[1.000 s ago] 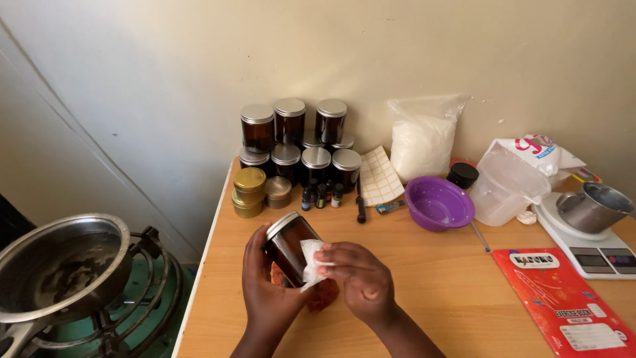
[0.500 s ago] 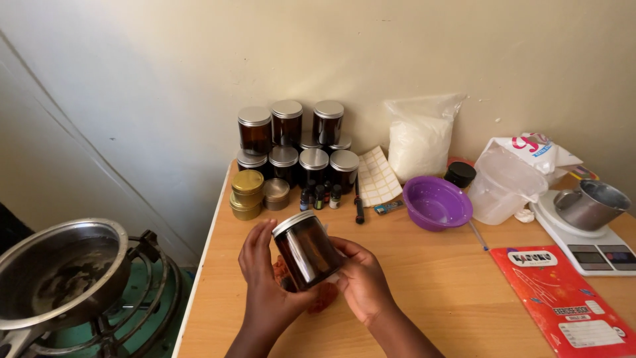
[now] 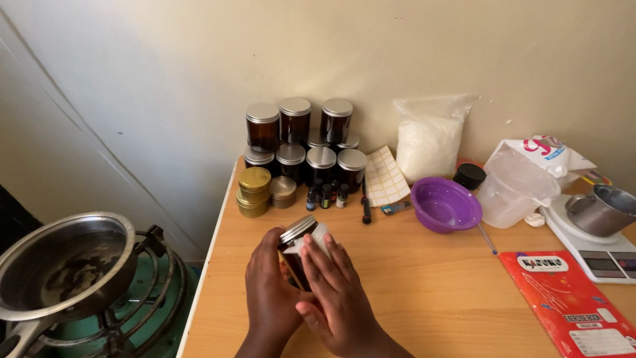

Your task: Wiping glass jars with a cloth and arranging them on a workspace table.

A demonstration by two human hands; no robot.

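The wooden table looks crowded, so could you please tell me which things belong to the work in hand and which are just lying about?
In hand:
amber jar
left hand
right hand
white label

Lying about:
stacked jars
gold tins
purple bowl
scale
pan

Jar (image 3: pixel 296 246): amber, silver lid, tilted, held above the table (image 3: pixel 424 292)
Left hand (image 3: pixel 268 292): wrapped around its side
Right hand (image 3: pixel 338 292): flat across its front
Behind: stacked jars (image 3: pixel 298 142), purple bowl (image 3: pixel 445 204)
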